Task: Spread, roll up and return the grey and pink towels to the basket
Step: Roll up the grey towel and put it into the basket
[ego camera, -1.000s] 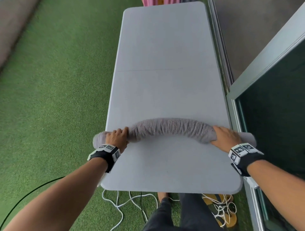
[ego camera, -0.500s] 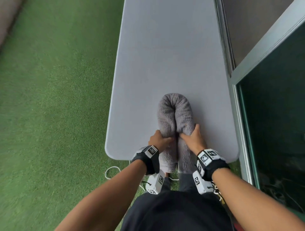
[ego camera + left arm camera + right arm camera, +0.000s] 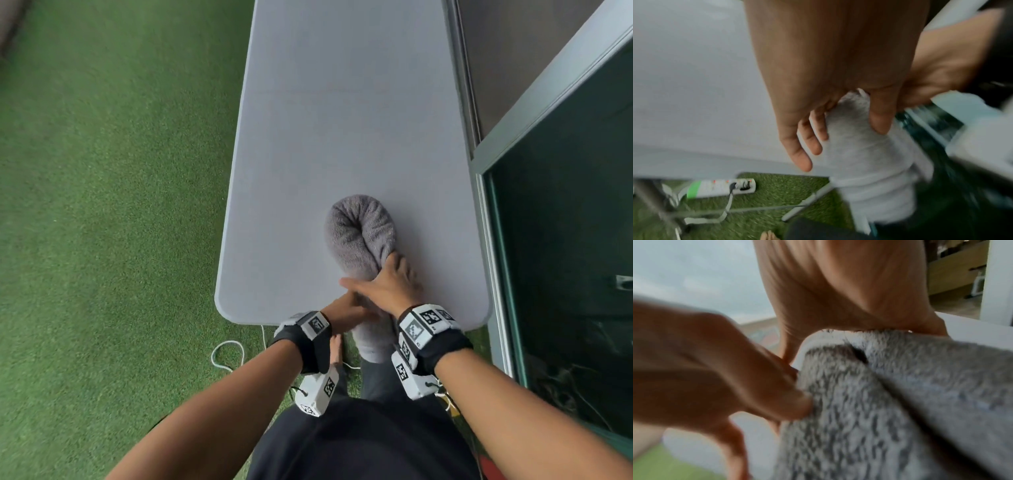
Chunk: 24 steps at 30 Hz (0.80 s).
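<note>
Turf, green, fills the left of the head view; a white cord loops on it by the table's near edge, and the left wrist view shows a power strip under the table.

Left hand: at the table's near edge, under the R forearm. Left wrist view shows thumb and fingers curled round the grey towel just where it leaves the tabletop; fingers slightly apart, clamped on cloth.

Grey towel: rolled into a long sausage, doubled into a U. Bend lies on the table, pointing away from the person; both ends meet under the hands and hang over the near edge. Pink towel and basket: not in view.

Right hand: laid across both legs of the U, palm down, fingers spread and wrapped over the right leg, thumb reaching left. Grip on the towel, not just a press, as far as the blurred right wrist view tells.

Handling (judgement): terry cloth, so soft, light, non-fragile, grippy. No stiffness; roll will loosen or unfold if freed. Best hold: squeeze both legs together near mid-length, w/ one hand supporting the hanging ends.

Glass door stands at far right.
</note>
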Each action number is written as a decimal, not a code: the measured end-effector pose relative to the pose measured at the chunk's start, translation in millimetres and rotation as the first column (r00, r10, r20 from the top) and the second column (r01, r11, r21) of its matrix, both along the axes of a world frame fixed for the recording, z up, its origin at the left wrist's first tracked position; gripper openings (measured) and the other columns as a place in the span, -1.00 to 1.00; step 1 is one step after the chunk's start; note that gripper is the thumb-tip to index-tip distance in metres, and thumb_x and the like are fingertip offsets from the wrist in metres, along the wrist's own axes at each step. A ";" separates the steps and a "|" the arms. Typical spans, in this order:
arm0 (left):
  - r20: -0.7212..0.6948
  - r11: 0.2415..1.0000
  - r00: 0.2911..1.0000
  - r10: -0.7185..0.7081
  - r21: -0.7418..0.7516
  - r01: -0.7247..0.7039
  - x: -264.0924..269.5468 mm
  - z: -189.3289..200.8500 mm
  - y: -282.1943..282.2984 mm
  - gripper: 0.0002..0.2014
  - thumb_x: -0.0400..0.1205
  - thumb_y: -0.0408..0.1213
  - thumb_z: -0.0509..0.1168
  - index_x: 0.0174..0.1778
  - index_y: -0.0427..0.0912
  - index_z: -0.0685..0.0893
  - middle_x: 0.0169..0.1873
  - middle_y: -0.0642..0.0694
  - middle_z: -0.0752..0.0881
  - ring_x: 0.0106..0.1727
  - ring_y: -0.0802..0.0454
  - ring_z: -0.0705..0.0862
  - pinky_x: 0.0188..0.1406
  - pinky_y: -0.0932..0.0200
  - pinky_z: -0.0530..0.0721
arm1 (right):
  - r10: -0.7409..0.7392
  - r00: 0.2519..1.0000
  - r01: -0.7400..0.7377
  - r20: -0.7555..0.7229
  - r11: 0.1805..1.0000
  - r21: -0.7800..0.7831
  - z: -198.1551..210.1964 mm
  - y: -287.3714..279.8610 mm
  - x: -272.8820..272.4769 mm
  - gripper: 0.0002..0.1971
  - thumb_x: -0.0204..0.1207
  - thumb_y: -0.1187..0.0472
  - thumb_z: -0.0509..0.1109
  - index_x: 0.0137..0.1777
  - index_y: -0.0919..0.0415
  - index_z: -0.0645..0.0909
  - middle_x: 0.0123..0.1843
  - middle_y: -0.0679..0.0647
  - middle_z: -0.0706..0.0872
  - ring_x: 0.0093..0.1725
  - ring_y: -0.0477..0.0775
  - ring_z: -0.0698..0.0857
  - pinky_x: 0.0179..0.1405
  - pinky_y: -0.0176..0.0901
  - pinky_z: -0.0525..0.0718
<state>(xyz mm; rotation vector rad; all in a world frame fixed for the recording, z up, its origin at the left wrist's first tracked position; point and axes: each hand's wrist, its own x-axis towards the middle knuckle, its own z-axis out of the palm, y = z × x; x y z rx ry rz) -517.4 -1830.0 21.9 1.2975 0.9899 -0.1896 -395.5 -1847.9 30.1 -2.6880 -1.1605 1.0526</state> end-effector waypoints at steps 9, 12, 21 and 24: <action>-0.359 0.930 0.897 -0.260 0.158 0.333 -80.0 -23.8 -39.2 -0.55 0.65 -0.09 0.30 0.47 -0.09 0.52 0.26 -0.18 0.69 0.25 -0.13 0.65 0.20 0.12 0.55 | 0.142 0.984 -0.147 0.104 0.988 0.041 -12.6 14.6 21.2 -0.06 0.20 -0.14 0.65 0.43 0.25 0.22 0.38 0.35 0.49 0.32 0.38 0.55 0.21 0.20 0.57; -0.513 0.964 0.850 -0.122 0.141 0.223 -136.1 -34.8 -64.4 -0.59 0.65 -0.15 0.27 0.43 -0.11 0.54 0.23 -0.17 0.71 0.23 -0.09 0.67 0.12 0.19 0.55 | 0.159 0.987 -0.161 0.028 0.982 0.094 -1.4 17.1 41.3 -0.13 0.22 -0.10 0.64 0.40 0.22 0.26 0.37 0.34 0.54 0.28 0.39 0.59 0.17 0.18 0.58; -0.700 0.949 0.641 0.314 0.200 -0.245 -227.6 -15.7 -182.6 -0.72 0.67 -0.13 0.27 0.28 -0.06 0.62 0.23 -0.14 0.71 0.23 -0.05 0.68 0.04 0.28 0.52 | 0.433 0.897 -0.403 -0.089 0.884 0.237 33.3 65.8 30.3 -0.07 0.22 -0.15 0.66 0.46 0.21 0.26 0.37 0.31 0.53 0.27 0.39 0.61 0.23 0.24 0.62; -0.720 0.894 0.572 0.394 0.156 -0.420 -235.8 -21.4 -236.7 -0.90 0.64 -0.13 0.31 0.04 0.08 0.55 0.15 -0.14 0.75 0.18 -0.01 0.71 0.00 0.31 0.53 | 0.518 0.850 -0.478 -0.099 0.836 0.270 44.1 93.9 5.3 -0.09 0.17 -0.17 0.67 0.39 0.21 0.31 0.32 0.30 0.57 0.23 0.37 0.63 0.21 0.24 0.63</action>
